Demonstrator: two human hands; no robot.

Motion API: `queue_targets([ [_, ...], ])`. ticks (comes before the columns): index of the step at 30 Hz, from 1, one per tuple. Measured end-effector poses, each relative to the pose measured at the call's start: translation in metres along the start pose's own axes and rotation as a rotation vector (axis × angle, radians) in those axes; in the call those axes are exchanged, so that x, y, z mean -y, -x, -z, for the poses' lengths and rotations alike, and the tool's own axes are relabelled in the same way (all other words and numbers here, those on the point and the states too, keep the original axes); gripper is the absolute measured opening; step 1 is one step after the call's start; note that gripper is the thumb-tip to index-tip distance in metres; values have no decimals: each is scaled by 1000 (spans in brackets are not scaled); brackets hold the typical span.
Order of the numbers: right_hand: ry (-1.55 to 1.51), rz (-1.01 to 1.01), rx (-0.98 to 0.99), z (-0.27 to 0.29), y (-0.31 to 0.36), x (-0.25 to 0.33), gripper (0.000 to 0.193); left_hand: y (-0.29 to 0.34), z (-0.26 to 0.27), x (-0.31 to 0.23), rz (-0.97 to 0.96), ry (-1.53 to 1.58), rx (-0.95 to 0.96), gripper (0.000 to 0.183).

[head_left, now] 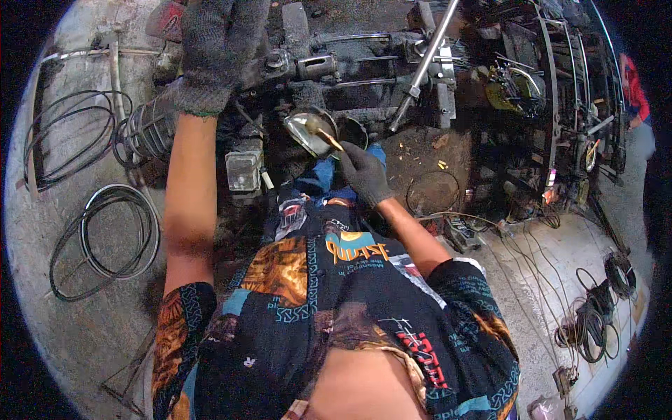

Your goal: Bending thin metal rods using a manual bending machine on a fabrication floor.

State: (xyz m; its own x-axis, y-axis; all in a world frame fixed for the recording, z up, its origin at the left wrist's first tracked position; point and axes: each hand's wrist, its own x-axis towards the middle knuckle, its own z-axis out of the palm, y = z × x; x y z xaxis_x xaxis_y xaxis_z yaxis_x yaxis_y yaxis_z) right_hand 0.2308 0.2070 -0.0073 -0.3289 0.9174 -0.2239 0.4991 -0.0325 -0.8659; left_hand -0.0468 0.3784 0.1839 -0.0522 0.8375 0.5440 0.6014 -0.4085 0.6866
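My right hand [364, 173], in a dark grey work glove, is closed around the thin light-wood handle of what looks like a brush [327, 137]. The handle's far end reaches into a clear, shallow container [299, 133] with pale contents, so its tip is hard to make out. Beside that container is a dark round pan [355, 133]. Higher up on the left, my left hand [213, 59] wears a grey knit glove and is stretched forward near a metal cylinder fitting [316, 68]. The upper edge cuts off its fingers, so its grip is hidden.
A long steel rod [425, 70] slants across the machine frame ahead. Coiled black hoses [115, 238] lie on the left floor, cables [591, 322] on the right. A clear square container [244, 171] stands left of my legs. Another person in red [633, 87] is at the far right.
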Motion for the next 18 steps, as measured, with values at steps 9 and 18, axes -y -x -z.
queue_targets([
  [9,160,-222,142,-10,-11,-14,38,-3,0,-5,-35,-37,17,16],
  [18,245,126,68,10,9,-8,36,-12,-1,-3,-47,-61,12,16],
])
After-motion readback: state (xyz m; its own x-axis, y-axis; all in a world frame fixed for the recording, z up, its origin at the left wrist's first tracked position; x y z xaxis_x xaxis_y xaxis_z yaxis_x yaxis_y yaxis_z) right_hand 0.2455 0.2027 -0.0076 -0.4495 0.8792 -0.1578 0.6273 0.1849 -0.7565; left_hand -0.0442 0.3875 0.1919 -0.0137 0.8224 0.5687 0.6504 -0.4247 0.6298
